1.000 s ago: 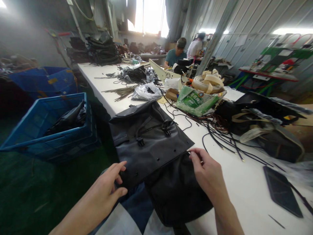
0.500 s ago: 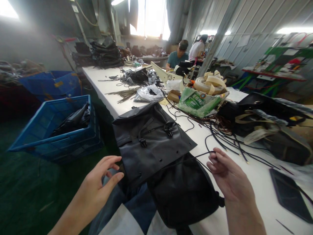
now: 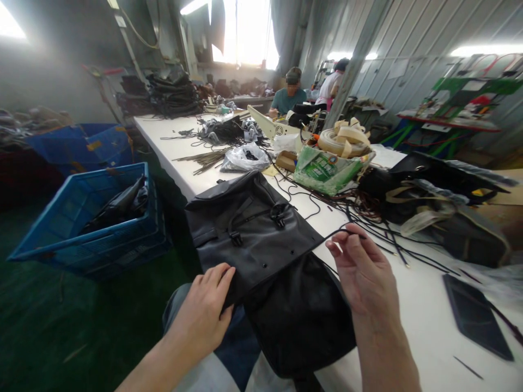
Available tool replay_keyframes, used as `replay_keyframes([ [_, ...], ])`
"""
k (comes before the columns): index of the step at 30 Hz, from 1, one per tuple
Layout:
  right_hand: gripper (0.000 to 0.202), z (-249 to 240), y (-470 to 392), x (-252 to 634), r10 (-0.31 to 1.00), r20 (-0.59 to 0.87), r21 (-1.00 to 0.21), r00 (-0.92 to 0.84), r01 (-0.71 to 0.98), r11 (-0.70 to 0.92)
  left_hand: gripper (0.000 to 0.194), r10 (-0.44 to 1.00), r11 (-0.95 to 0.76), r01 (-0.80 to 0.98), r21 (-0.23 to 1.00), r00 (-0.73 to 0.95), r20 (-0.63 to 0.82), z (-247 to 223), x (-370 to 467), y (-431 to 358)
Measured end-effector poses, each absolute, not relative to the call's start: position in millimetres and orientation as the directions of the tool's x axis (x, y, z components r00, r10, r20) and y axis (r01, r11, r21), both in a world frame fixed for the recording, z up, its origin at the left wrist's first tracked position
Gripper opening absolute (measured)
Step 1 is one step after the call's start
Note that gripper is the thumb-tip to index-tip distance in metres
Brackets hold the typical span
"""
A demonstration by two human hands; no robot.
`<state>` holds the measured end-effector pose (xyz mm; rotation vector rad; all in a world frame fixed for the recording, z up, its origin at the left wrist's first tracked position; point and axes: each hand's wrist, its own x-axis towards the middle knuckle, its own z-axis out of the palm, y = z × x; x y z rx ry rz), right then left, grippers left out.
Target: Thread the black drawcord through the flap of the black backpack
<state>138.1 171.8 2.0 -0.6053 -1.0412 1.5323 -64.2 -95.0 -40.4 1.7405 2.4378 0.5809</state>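
Note:
A black bag (image 3: 302, 316) lies across my lap and the table edge, its flap (image 3: 253, 234) spread out with two buckles and a row of small holes. My left hand (image 3: 212, 305) grips the near left corner of the flap, thumb below and fingers on top. Over the table, right of the flap, my right hand (image 3: 359, 261) pinches a thin black cord (image 3: 333, 234) between thumb and fingers. The cord runs left from those fingers to the flap's right corner.
A blue crate (image 3: 118, 228) with black material stands on the floor at left. On the white table (image 3: 417, 305) are a phone (image 3: 478, 316), loose black cords, a green bag (image 3: 318, 169) with webbing rolls and a plastic bag (image 3: 247, 158). Two people are at the back.
My left hand has moved right and closed on the flap's corner. My right hand has risen slightly and shifted left with the cord. The view has turned a little.

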Motion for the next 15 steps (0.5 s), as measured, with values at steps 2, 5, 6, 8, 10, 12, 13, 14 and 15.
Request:
replay_keyframes([
  [2,0.030,6,169,135,0.948,0.187,-0.857,-0.256,-0.514,0.030,0.071,0.936,0.245,0.921,0.303,-0.306,0.174,-37,-69,-86],
  [5,0.026,11,167,132,0.929,0.194,-0.837,-0.316,-0.548,-0.012,0.073,0.929,0.229,0.917,0.326,-0.305,0.207,-22,-79,-73],
  [6,0.026,12,166,131,0.926,0.189,-0.823,-0.327,-0.568,-0.033,0.071,0.924,0.228,0.912,0.342,-0.313,0.220,-16,-83,-69],
  [8,0.028,15,167,130,0.931,0.178,-0.797,-0.318,-0.602,-0.053,0.067,0.915,0.220,0.911,0.349,-0.317,0.249,-6,-87,-61],
  [10,0.033,18,168,131,0.938,0.178,-0.785,-0.296,-0.618,-0.046,0.061,0.924,0.218,0.930,0.296,-0.295,0.244,4,-89,-52],
  [12,0.041,21,170,132,0.942,0.177,-0.776,-0.284,-0.629,-0.044,0.055,0.951,0.221,0.954,0.204,-0.257,0.171,12,-87,-43],
  [13,0.045,23,171,133,0.944,0.172,-0.770,-0.280,-0.636,-0.048,0.051,0.962,0.225,0.961,0.159,-0.245,0.121,15,-85,-39],
  [14,0.047,24,172,134,0.947,0.165,-0.763,-0.277,-0.644,-0.055,0.047,0.967,0.234,0.965,0.123,-0.244,0.075,19,-83,-35],
  [15,0.049,26,173,136,0.948,0.156,-0.758,-0.276,-0.649,-0.064,0.043,0.968,0.243,0.965,0.098,-0.248,0.034,22,-81,-32],
])
